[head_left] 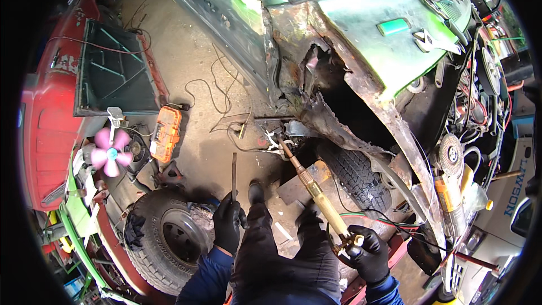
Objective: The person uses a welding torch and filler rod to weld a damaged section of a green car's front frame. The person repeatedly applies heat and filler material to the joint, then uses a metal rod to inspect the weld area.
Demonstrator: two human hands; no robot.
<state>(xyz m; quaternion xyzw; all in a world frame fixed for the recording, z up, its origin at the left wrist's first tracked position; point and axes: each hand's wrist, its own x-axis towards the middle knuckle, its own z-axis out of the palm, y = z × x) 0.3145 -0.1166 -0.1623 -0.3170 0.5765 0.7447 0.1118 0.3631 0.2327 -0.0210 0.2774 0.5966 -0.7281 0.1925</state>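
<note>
My gloved left hand [227, 226] is closed around the lower end of a thin flat metal bar [234, 172], which points up and away from me. Wrapped in a black glove, my right hand [370, 253] grips the rear of a long brass-coloured, torch-like tool [328, 206] with valve knobs near the hand. Its narrow copper-coloured tip reaches forward left, near a white clamp-like piece [275, 142] on the floor. Beyond the tool is the rusted, cut-open fender area [316, 99] of a green car, with a large dark hole in it.
A tire [355, 178] lies under the fender; a wheel [169, 240] lies left of my legs. An angle grinder [450, 183] rests at the engine bay's edge. Pliers [435, 42] lie on the hood [361, 17]. An orange case [167, 134], pink fan [111, 152] and cables stand left.
</note>
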